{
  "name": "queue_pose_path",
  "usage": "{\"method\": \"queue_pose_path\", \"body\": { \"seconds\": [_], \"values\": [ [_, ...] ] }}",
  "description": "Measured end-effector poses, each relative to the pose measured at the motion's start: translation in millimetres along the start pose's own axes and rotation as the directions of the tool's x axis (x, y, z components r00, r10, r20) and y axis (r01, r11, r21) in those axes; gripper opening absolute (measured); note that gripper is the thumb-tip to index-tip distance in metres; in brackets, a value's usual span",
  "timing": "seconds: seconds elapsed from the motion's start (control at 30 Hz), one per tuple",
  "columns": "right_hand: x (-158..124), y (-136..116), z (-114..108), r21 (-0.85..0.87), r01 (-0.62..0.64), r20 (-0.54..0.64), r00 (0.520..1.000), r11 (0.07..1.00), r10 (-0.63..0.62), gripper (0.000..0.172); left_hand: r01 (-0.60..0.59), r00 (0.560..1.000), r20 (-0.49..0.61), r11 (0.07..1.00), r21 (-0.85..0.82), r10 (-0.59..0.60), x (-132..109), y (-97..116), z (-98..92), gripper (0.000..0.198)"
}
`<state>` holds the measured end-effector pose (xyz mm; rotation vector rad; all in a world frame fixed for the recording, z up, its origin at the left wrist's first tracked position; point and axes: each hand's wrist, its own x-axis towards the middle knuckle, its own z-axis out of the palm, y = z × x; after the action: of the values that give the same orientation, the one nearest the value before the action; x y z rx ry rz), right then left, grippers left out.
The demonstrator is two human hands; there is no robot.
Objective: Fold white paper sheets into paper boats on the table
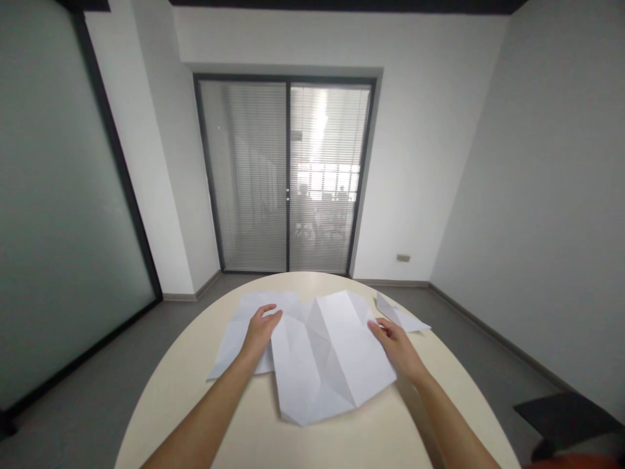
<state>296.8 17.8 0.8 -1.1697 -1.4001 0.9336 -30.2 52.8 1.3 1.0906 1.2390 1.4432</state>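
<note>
A creased white sheet of paper [336, 358] is spread between my hands above the table, its fold lines running across it in several directions. My left hand [262, 326] pinches its left edge, thumb toward the paper. At the right edge, my right hand [393, 342] grips the same sheet with bent fingers. Partly beneath it on the left lies another white sheet [237, 339], flat on the tabletop. Beyond my right hand rests a folded white paper piece [403, 317] with pointed ends.
The round cream table [195, 417] has a curved edge all around. A dark chair [566, 417] stands at the lower right. Glass doors with blinds [288, 176] are in the far wall, and a frosted glass panel [63, 195] is on the left.
</note>
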Motion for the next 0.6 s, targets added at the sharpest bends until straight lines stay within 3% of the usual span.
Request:
{"method": "queue_pose_path", "body": {
  "seconds": [0.17,0.37,0.43,0.5,0.6],
  "values": [
    [-2.9,-3.6,-4.3,-0.054,-0.054,0.114,0.992,0.997,0.060,0.047,0.062,0.983,0.167,0.995,0.082,-0.075,-3.8,2.1,4.8,0.040],
    [-6.0,-10.5,4.8,-0.124,-0.071,0.172,0.981,0.990,0.092,0.046,-0.050,0.908,0.419,0.990,0.134,-0.011,-33.3,3.8,23.2,0.039],
    [-5.9,-12.5,9.2,-0.139,-0.036,0.218,0.974,0.990,0.066,0.045,-0.119,0.909,0.414,0.980,0.157,0.044,-38.6,1.7,28.5,0.028],
    [-3.0,-11.4,9.4,-0.161,0.019,0.171,0.985,0.987,0.009,0.043,-0.182,0.926,0.361,0.968,0.173,0.110,-36.9,2.1,30.5,0.016],
    [7.6,1.9,-4.8,-0.256,0.107,-0.115,0.984,0.961,-0.140,0.046,-0.215,0.972,0.126,0.967,0.136,0.199,-21.2,10.5,20.4,0.013]
  ]
}}
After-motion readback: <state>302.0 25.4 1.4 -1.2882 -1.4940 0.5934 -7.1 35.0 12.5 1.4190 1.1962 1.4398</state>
